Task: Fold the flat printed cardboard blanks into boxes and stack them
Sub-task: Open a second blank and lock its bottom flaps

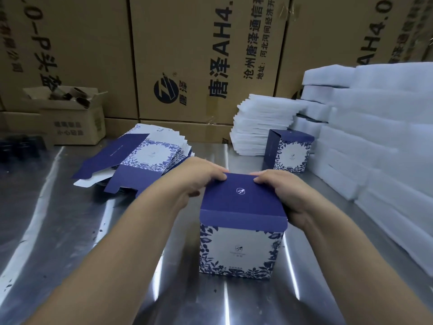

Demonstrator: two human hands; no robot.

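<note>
Back wall: big brown shipping cartons, stacked, black print and a round logo.

R side: tall stacks of white foam sheets along the worktop edge. A lower, slimmer foam pile stands nearer centre-back.

Worktop: bare steel, shiny, streaky reflections.

Back L: small open brown carton w/ dark tube-like items inside, too dim to ID.

Centre-L: fanned pile of flat blanks. White panels w/ blue floral border, navy flaps sticking out toward the near side.

Box: upright on worktop, front-centre, between both forearms. Front panel white w/ blue leaf/flower border and a small logo mid-panel. Navy lid down on top w/ a small white emblem, and a paler blue band overhangs the front edge.

Finished box: same print, upright, back R, just beside the foam stacks and well apart from the box in work.

Left hand: reaches in from L, wrapped on the lid's far-L corner, fingers curled and tips on the lid's far edge. Thumb hidden.

Right hand: mirrors it on the far-R corner, fingers bent down onto the lid, palm against the R side. Both hands hold the box.
</note>
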